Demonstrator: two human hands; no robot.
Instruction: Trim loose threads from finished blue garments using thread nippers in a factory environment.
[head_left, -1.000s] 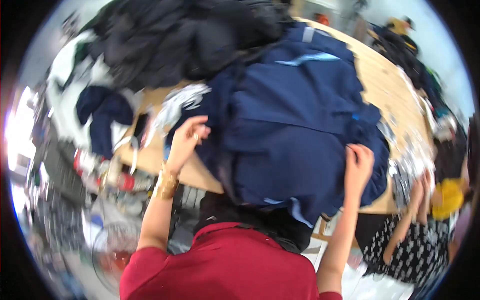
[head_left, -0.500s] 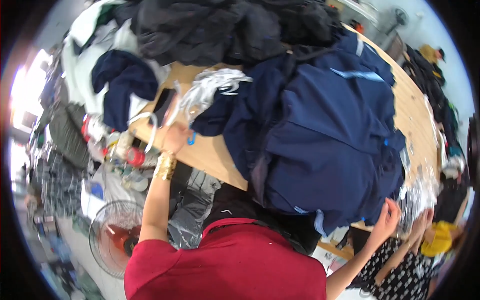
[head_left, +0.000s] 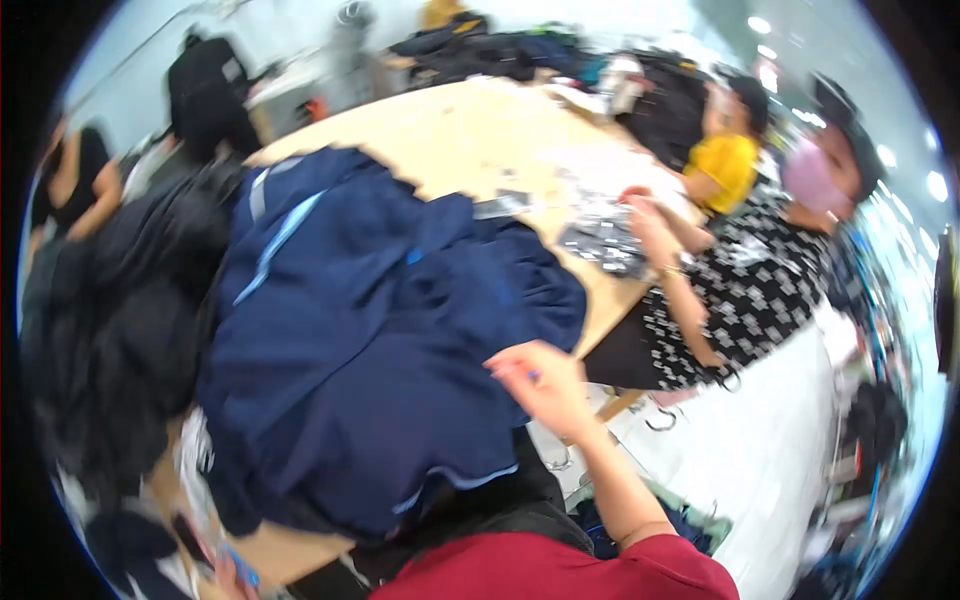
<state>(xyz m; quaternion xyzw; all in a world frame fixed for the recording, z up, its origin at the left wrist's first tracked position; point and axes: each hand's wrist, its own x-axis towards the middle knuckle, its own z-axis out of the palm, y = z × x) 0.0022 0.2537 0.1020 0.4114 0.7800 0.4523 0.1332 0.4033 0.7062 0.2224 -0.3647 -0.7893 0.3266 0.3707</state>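
Note:
A navy blue garment (head_left: 350, 340) with pale blue strips lies heaped over the table in front of me. My right hand (head_left: 545, 390) is at the garment's right edge, its fingers drawn together in a pinch. A small blue spot shows at those fingers, too small to name. At the lower left rim, my left hand (head_left: 228, 582) is partly cut off and smeared by motion. Beside it is a small blue object (head_left: 243, 570) whose kind I cannot make out; whether the hand grips it is unclear. A dark phone-like slab (head_left: 188, 537) lies close by.
Black garments (head_left: 130, 310) are piled at the left, with white cords (head_left: 195, 455) below. Beyond my right hand, a co-worker in a patterned black top (head_left: 760, 300) handles small silvery packets (head_left: 605, 240) on the wooden table (head_left: 450, 130). Another person wears yellow (head_left: 722, 170).
My view has swung to the right, so the garment sits further left in it. My right hand now appears over the garment's edge; the left has slipped to the lower left rim.

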